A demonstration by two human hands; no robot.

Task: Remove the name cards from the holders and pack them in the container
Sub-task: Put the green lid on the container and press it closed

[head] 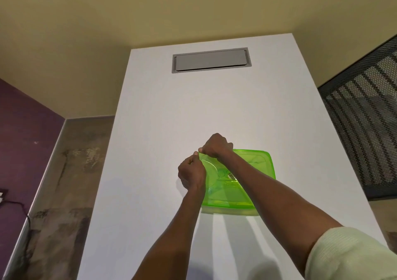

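Note:
A translucent green container with its green lid on sits on the white table, right of centre. My left hand pinches the lid's far-left corner from the left side. My right hand grips the same corner from behind, its forearm lying across the lid. A small label shows through the plastic near the middle. No name cards or holders are in view.
A grey rectangular cable hatch is set into the far end of the table. A black mesh chair back stands close to the table's right edge. A dark cable runs along the purple wall at the left.

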